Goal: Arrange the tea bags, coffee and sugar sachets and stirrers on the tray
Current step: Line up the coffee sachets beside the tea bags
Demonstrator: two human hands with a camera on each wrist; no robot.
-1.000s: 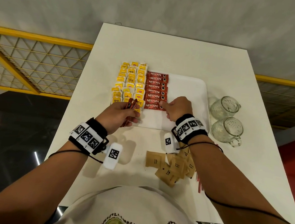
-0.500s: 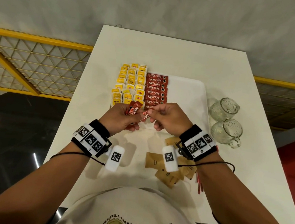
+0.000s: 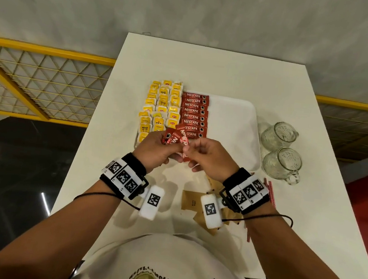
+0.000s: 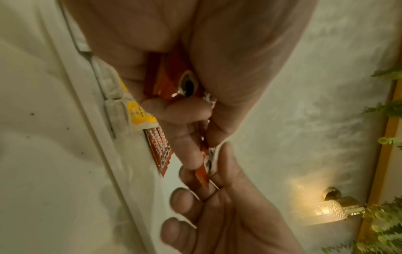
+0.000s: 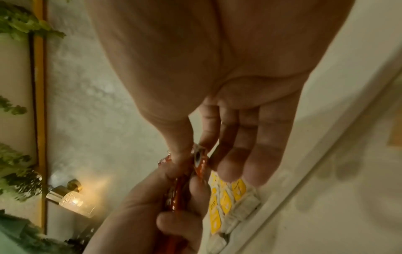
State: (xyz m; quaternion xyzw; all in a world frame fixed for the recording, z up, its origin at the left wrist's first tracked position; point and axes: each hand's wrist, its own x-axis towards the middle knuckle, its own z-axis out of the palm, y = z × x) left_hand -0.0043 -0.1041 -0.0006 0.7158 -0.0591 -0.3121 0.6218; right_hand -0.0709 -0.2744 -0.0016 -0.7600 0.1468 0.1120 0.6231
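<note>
A white tray (image 3: pixel 232 126) holds columns of yellow tea bags (image 3: pixel 161 109) on its left and a column of red coffee sachets (image 3: pixel 193 115) beside them. Above the tray's near edge my left hand (image 3: pixel 166 146) grips a small bundle of red coffee sachets (image 3: pixel 175 138), whose printed cup shows in the left wrist view (image 4: pixel 174 82). My right hand (image 3: pixel 191 149) pinches the end of one sachet (image 5: pixel 199 161) from that bundle between thumb and forefinger. Brown sugar sachets (image 3: pixel 190 203) lie on the table under my right wrist, with red stirrers (image 3: pixel 269 192) just to their right.
Two glass mugs (image 3: pixel 278 135) (image 3: pixel 282 163) stand on the table right of the tray. The tray's right half is bare. A yellow railing (image 3: pixel 39 49) runs beyond the table's left edge. The table's far half (image 3: pixel 209 68) has nothing on it.
My right hand left the coffee column on the tray, came back to my left hand and took hold of one sachet from the bundle. Both hands drew slightly nearer to my body.
</note>
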